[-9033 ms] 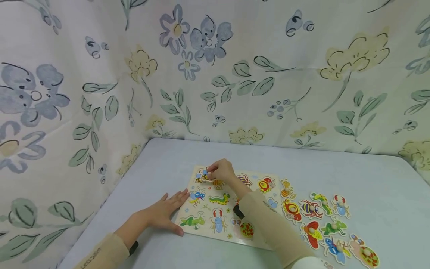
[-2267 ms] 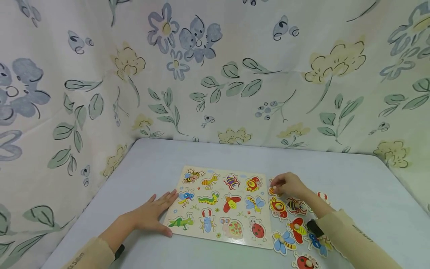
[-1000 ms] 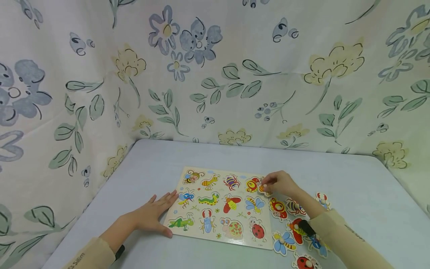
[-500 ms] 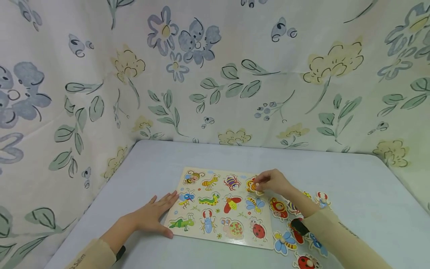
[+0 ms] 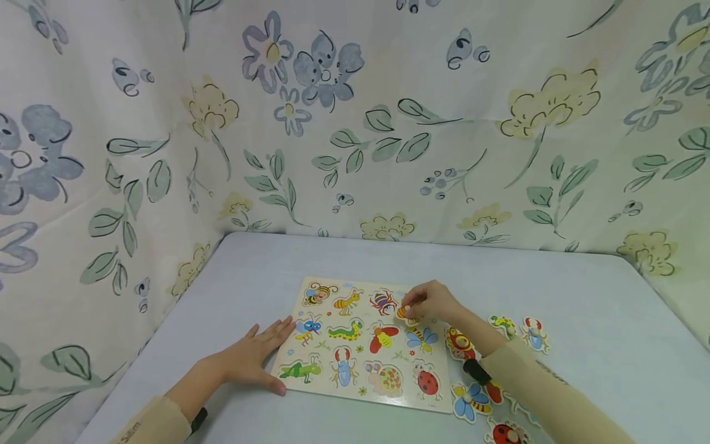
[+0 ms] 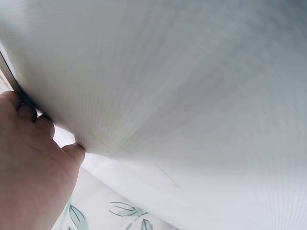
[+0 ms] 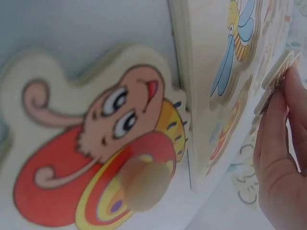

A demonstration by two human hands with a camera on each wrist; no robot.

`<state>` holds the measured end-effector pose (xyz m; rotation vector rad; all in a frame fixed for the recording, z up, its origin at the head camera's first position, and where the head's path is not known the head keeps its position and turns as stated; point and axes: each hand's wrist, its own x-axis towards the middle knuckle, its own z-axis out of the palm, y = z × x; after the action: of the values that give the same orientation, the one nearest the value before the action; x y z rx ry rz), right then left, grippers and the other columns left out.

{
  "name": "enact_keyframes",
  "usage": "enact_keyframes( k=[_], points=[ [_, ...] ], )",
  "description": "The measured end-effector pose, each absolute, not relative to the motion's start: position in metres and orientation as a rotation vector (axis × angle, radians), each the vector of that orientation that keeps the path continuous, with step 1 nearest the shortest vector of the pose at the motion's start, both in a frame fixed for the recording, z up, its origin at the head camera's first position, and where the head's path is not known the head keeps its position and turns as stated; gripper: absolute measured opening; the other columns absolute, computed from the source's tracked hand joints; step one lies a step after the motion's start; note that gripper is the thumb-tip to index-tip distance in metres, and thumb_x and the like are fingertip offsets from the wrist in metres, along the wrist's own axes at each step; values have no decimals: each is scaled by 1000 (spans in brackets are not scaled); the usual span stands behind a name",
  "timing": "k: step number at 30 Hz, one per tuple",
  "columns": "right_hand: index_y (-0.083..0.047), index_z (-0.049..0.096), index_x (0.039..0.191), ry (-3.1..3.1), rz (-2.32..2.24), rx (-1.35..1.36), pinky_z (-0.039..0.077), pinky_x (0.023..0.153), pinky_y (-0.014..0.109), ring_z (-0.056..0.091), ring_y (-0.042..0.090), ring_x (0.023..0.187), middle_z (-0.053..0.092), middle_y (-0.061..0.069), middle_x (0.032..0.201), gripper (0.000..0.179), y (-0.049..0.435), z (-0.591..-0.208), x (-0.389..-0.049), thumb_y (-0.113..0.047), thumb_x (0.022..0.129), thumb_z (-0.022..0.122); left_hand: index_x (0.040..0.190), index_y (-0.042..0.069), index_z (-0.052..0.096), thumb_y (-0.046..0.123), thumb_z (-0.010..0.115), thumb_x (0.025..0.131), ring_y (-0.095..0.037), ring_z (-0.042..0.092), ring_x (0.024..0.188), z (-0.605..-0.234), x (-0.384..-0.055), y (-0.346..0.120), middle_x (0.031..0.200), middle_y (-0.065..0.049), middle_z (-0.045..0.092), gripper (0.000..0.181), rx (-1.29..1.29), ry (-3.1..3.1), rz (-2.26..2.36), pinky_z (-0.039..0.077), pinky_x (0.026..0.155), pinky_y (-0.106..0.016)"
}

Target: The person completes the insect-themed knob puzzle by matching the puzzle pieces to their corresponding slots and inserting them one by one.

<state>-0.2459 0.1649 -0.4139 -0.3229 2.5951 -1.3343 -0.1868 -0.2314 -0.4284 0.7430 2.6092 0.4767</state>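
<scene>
A wooden peg puzzle board with insect pictures lies on the table. My right hand pinches a small orange-striped puzzle piece over the board's upper right part, between the spider and the red-winged picture at the corner. In the right wrist view, thumb and fingers of the right hand hold the striped piece by its upper side. My left hand rests at the board's left edge with fingers spread. The left wrist view shows those fingertips along the board's edge. A bee fills the board's top left corner.
Loose knobbed pieces lie right of the board: a butterfly, a dragonfly, a ladybird, a caterpillar and a stag beetle. The right forearm covers several others. A floral curtain hangs behind the table.
Earlier my right hand held a bee piece at the board's top left. It then took the orange-striped piece from the right and carried it leftward over the board. My left hand stayed.
</scene>
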Motion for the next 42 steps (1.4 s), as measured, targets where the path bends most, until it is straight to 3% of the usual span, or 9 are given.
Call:
enact_keyframes(
  k=[21, 42],
  points=[
    [-7, 74, 77, 2641, -1259, -227, 47, 61, 25, 55, 14, 68, 64, -1, 71, 8, 131, -417, -245, -3, 76, 81, 156, 6, 15, 69, 72, 69, -37, 13, 146, -429, -187, -231, 162, -13, 10, 121, 749, 2613, 459, 5, 112, -67],
    [-5, 75, 80, 2598, -1298, -299, 49, 63, 26, 57, 14, 68, 64, -1, 72, 6, 108, -411, -248, -1, 78, 79, 156, 5, 14, 67, 73, 69, -36, 12, 147, -426, -188, -229, 162, -14, 9, 122, 739, 2596, 440, 7, 115, -63]
  ],
)
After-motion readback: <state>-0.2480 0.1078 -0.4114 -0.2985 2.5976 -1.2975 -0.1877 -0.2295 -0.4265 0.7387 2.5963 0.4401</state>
